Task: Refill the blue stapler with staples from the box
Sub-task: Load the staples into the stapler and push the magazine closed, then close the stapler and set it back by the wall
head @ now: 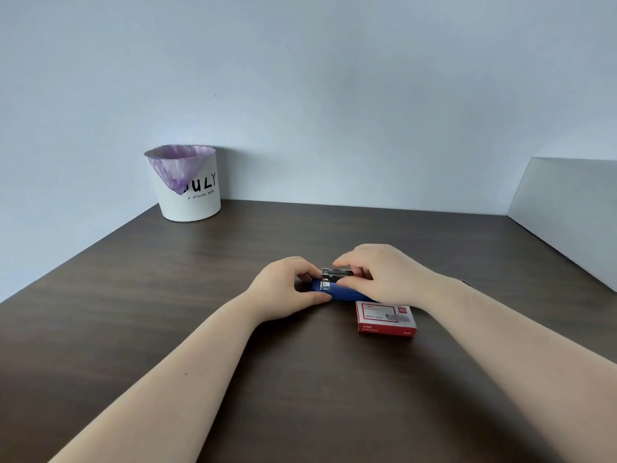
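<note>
Both hands met over the stapler near the middle of the dark wooden bench (167, 279). The left hand (283, 290) curled around the left end of the blue stapler (345, 292), thumb pressed along its near side and fingers wrapped over the far side, so it was closed on the tool and pinning it down. The right hand (384, 274) came in from the other side with its fingers bent down onto the metal staple channel (337, 273), which stood exposed above the blue body; the fingertips touched the metal part, though whether they pinched a strip of staples or only pressed on the channel could not be told from where I stood. The stapler lay lengthwise, left to right, flat on the bench, its right end hidden beneath the right palm.

Just beside it, on the near right, sat the red and white staple box (385, 317), lying flat, its far edge close to the stapler and partly tucked under the right wrist. Whether it was open could not be seen.

Further back, in the left corner against the pale wall (334, 95), stood a white bin (193, 198) lined with a purple bag (178, 165), black lettering on its side. A white panel (567, 202) rose at the right edge of the bench.
</note>
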The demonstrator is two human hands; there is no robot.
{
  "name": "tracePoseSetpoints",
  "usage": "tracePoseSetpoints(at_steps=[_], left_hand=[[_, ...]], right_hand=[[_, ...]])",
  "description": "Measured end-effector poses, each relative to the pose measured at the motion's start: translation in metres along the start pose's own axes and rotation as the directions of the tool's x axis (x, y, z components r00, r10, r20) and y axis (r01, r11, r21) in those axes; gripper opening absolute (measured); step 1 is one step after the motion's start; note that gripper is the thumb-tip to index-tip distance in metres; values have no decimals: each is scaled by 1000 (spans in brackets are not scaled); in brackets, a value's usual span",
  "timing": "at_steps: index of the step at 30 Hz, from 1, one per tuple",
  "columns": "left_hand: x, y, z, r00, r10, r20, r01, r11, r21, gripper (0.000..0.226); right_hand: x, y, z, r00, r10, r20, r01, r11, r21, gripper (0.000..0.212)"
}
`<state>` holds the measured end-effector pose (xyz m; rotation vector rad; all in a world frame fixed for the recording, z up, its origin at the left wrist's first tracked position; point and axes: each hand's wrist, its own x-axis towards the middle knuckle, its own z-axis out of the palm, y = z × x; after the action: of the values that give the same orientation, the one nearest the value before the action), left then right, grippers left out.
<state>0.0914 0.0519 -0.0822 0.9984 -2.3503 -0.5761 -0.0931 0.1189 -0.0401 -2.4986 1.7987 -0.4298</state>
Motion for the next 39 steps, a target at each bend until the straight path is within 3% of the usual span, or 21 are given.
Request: tracePoseSetpoints(at_steps=[5, 12, 14, 16, 18, 19, 23, 26, 31, 34, 39], left_hand=[[-1, -1, 0, 1000, 4, -11, -4, 1000, 13, 34], [-1, -2, 1, 1000, -1, -7, 1, 1000, 16, 34], [-1, -2, 1, 1000, -4, -10, 5, 1000, 26, 35], [-2, -2, 2, 1000, -5, -13, 6, 999, 35, 36], [-2, -1, 2, 1000, -4, -12, 4, 999, 45, 36], [-2, -1, 2, 1000, -3, -12, 3, 999, 51, 35], [-2, 1, 2, 1000, 3, -18, -2, 998, 68, 34], [-2, 0, 3, 1000, 5, -27, -3, 997, 73, 33], [-2, -1, 3, 1000, 3, -28, -1, 996, 84, 33], [-3, -1, 3, 1000, 6, -26, -4, 997, 79, 32], [-3, -2, 3, 1000, -10, -24, 12, 998, 68, 32]], right_hand=[[-10, 9, -6, 986, 91, -137, -81, 994, 75, 39], [-39, 32, -17, 964, 221, -146, -209, 974, 91, 13], [-44, 38, -18, 962, 234, -140, -226, 971, 72, 24], [-52, 43, -21, 957, 286, -39, -288, 956, -58, 52], [-59, 50, -25, 915, 395, 86, -370, 904, -213, 75], [-62, 54, -26, 888, 442, 123, -405, 881, -243, 76], [-70, 71, -35, 856, 480, 192, -464, 877, -125, 35], [-72, 70, -41, 864, 448, 231, -457, 889, -15, 29], [-70, 71, -41, 885, 436, 164, -444, 896, 13, 25], [-67, 67, -52, 891, 451, 43, -453, 882, 128, 23], [-48, 39, -65, 926, 334, -177, -309, 938, 156, 53]])
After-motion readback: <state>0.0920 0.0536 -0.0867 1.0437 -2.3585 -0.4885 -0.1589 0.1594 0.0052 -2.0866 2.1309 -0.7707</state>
